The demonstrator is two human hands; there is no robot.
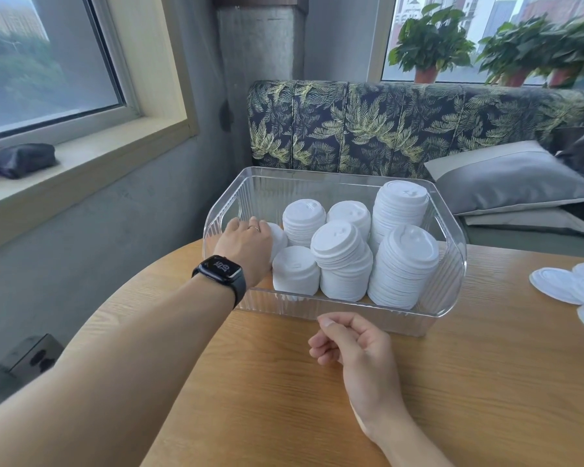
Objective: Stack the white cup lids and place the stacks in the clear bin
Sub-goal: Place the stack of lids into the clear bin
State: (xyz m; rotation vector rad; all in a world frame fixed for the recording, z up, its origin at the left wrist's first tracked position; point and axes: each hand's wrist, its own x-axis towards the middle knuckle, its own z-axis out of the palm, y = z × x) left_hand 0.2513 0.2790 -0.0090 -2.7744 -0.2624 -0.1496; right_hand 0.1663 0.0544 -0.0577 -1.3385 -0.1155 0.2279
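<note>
The bin [334, 318] stands on the bench [284, 399], with the sofa [385, 129] behind it. Stacks of lids [341, 261] stand upright inside the bin, the taller ones at its right end. Loose lids [567, 284] lie on the bench, right of the bin. The left hand [246, 244] reaches into the bin's left end. The right hand [351, 345] rests on the bench in front of the bin.

White lids [338, 261] fill a clear ribbed bin [334, 311] on a tan wood-grain surface [284, 399]; the sofa [368, 129] shows green leaf print.
</note>
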